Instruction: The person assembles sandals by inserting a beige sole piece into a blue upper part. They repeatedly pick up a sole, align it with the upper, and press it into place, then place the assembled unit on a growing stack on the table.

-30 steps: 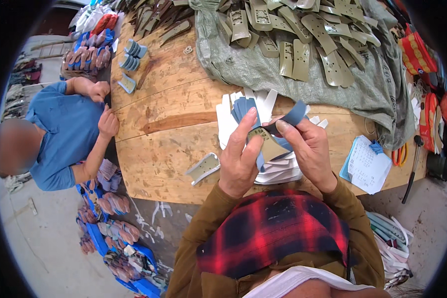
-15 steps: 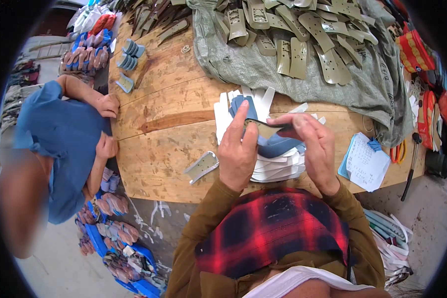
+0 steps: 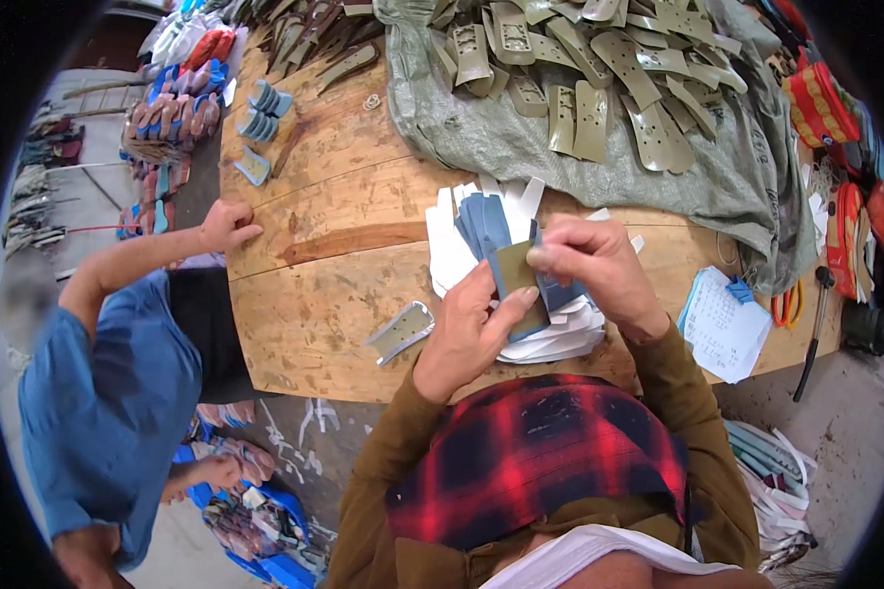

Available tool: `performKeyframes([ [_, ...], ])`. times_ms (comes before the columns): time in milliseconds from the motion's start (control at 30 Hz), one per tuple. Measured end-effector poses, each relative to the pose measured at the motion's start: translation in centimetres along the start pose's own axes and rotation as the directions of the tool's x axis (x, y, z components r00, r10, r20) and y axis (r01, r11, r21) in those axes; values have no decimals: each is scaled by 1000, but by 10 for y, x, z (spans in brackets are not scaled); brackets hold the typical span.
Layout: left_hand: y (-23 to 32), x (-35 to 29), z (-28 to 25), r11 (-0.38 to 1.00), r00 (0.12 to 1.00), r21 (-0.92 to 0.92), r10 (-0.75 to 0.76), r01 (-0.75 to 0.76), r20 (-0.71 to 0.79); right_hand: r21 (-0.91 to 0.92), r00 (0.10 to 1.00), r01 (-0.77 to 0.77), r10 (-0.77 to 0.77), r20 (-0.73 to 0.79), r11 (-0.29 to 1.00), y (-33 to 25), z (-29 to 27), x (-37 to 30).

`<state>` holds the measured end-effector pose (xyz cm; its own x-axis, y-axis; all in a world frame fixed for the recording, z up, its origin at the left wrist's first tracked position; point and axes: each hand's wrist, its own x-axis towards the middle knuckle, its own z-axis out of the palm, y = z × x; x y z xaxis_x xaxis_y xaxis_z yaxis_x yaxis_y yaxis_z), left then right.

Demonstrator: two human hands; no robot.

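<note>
1. A person in a brown jacket and a red-and-black plaid cloth looks down at a wooden table, seen from a camera on their head.
2. The left hand is closed around a flat olive-tan cut piece, thumb on its face and fingers behind it.
3. The right hand pinches the top edge of the same piece, and a blue cut piece shows just under its fingers.
4. The held piece sits at the centre of the view, directly above a fanned stack of white and blue cut pieces lying on the table.
5. At 9 o'clock from the left hand, a single grey cut piece lies alone near the table's front edge.
6. At 12 o'clock, a grey-green sack cloth covers the far side of the table and carries a heap of olive shoe-sole-shaped pieces.
7. At 3 o'clock, a sheet of handwritten paper rests near the table corner, with orange-handled scissors just beside it.
8. At 9 o'clock, a second person in a blue shirt rests one hand on the table's left edge.
</note>
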<state>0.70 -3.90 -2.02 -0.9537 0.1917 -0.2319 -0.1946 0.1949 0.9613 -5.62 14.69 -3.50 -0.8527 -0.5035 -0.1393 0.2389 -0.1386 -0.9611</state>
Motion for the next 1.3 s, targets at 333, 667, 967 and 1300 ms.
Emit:
performKeyframes([
  [333,-25,-1,-105,917,896,338,-43,210,-442,-310,979,93,-144,-147,946,1,-21,-14],
  [667,-57,-23,-107,512,694,859,616,6,-372,-789,899,402,-362,246,464,59,-1,-27],
  [967,-20,-30,15,980,976,199,42,1,-215,-582,999,54,-49,25,811,34,-8,-27],
  [1300,-30,-10,11,874,949,-431,-296,223,-108,-482,997,70,-69,21,873,14,-5,-19],
])
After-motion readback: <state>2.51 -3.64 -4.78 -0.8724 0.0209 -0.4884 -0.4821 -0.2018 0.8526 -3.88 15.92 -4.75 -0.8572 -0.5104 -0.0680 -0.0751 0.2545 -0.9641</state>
